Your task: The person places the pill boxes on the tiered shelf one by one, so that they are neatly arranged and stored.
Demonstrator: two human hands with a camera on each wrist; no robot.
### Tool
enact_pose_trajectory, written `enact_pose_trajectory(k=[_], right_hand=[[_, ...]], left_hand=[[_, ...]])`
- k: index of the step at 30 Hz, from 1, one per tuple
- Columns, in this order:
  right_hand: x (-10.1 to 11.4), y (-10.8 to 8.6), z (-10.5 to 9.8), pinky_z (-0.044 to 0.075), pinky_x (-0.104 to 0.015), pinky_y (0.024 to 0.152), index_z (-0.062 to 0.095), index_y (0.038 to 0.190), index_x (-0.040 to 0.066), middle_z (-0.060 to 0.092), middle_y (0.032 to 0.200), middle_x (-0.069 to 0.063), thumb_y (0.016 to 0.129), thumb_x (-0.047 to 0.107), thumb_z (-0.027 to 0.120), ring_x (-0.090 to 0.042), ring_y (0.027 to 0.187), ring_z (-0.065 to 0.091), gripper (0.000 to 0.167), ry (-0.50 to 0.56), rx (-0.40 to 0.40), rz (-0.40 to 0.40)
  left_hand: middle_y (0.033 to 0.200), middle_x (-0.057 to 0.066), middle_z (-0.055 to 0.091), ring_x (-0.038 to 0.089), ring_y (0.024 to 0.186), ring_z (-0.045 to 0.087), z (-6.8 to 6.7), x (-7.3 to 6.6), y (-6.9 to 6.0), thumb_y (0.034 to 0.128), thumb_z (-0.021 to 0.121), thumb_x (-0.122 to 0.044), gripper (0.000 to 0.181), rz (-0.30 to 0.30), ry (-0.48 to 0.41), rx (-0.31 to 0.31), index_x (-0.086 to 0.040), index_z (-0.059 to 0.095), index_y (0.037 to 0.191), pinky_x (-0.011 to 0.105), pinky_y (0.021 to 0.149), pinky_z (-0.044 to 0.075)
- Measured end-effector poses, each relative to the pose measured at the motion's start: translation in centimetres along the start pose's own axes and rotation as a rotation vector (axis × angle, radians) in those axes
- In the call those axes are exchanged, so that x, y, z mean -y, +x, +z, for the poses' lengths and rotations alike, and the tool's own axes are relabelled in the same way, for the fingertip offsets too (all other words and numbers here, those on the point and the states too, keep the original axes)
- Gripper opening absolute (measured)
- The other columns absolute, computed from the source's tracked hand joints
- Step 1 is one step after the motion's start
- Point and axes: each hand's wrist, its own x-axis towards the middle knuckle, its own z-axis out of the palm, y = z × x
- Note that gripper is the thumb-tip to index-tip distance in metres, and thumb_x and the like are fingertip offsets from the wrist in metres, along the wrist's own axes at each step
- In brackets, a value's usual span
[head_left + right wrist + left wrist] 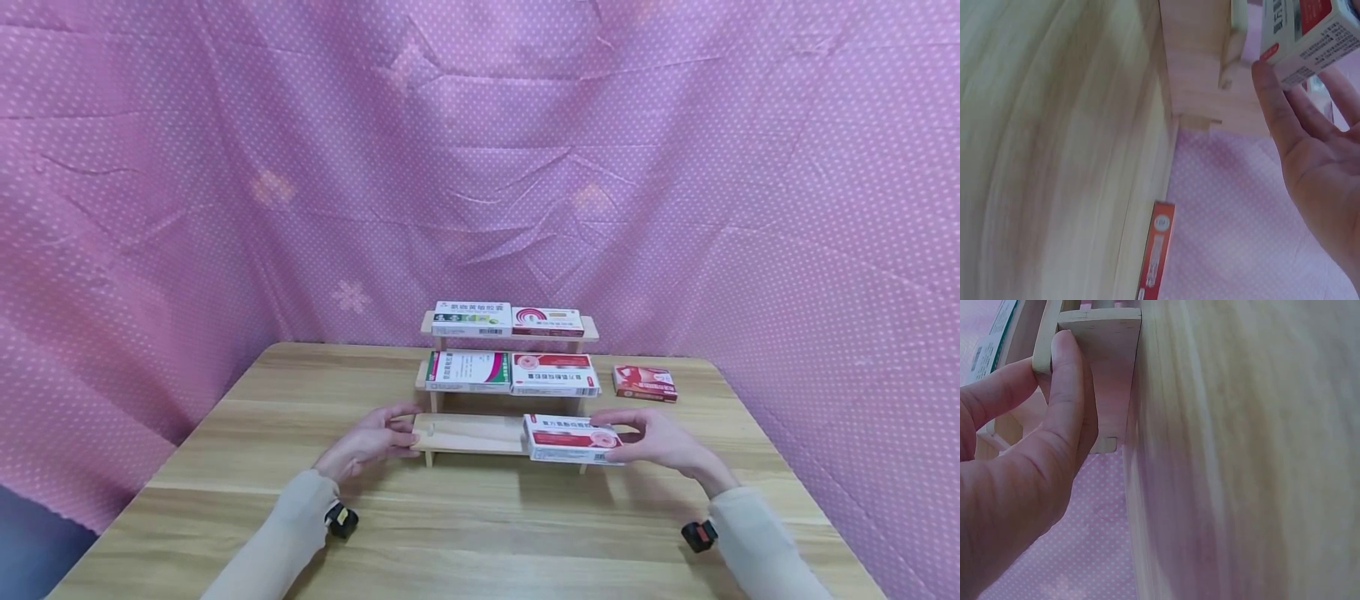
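Note:
A three-tier wooden display stand (pixel 472 432) stands on the table. At its lowest tier, my left hand (pixel 375 440) pinches the left end of the board; the left wrist view shows the fingers (pixel 1067 394) against that wooden end. My right hand (pixel 662 440) grips the right end of a white and red medicine box (pixel 570 438). This box lies at the right part of the lowest tier, slightly askew and jutting past the board's end. In the right wrist view, the fingers (pixel 1275 103) touch the white box (pixel 1316 53) near its printed end.
On the middle tier lie a white, green and magenta medicine box (pixel 467 372) and a red and white one (pixel 555 375). The top tier bears two more boxes (pixel 471 318). A red box (pixel 645 383) lies on the wooden table (pixel 465 533), right of the stand. Pink dotted cloth (pixel 480 167) hangs behind.

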Motion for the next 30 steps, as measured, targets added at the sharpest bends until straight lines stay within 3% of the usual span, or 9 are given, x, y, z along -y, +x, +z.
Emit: enact_pose_trajectory(k=[9,16,23,30], right_hand=[[0.5,1.1,2.0,0.049,-0.040,0.097,0.067,0.125,0.021,0.058,0.139,-0.009,0.079,0.029,0.081,-0.032,0.124,0.052,0.048,-0.005,-0.047,-0.014],[0.8,1.9,3.5,0.050,-0.027,0.099,0.065,0.127,0.015,0.056,0.141,-0.011,0.079,0.022,0.082,-0.033,0.127,0.053,0.051,0.117,-0.033,-0.024],[1.2,3.0,4.9,0.041,-0.050,0.112,0.066,0.126,0.020,0.055,0.140,-0.007,0.079,0.027,0.082,-0.031,0.131,0.049,0.050,0.114,-0.043,0.003],[2.1,3.7,6.0,0.039,-0.054,0.111,0.066,0.125,0.023,0.057,0.138,-0.006,0.077,0.030,0.084,-0.028,0.129,0.051,0.051,0.094,-0.066,0.039]], left_hand=[[0.125,0.028,0.046,0.025,0.098,0.065,0.1,0.0,-0.1,0.0897,0.055,0.009,0.067,0.003,0.000,-0.011,0.004,0.027,0.150,0.043,0.096,0.056],[0.125,0.030,0.047,0.025,0.096,0.066,0.1,0.2,-0.2,0.0892,0.055,0.009,0.067,0.004,0.009,-0.020,0.004,0.028,0.150,0.041,0.093,0.058],[0.124,0.029,0.047,0.025,0.094,0.066,0.2,0.0,-0.2,0.0894,0.056,0.009,0.066,-0.007,0.027,-0.032,0.003,0.029,0.150,0.040,0.092,0.058],[0.120,0.026,0.050,0.025,0.093,0.066,0.1,-0.1,-0.3,0.0900,0.056,0.009,0.066,-0.011,0.032,-0.021,0.004,0.028,0.150,0.039,0.091,0.059]])
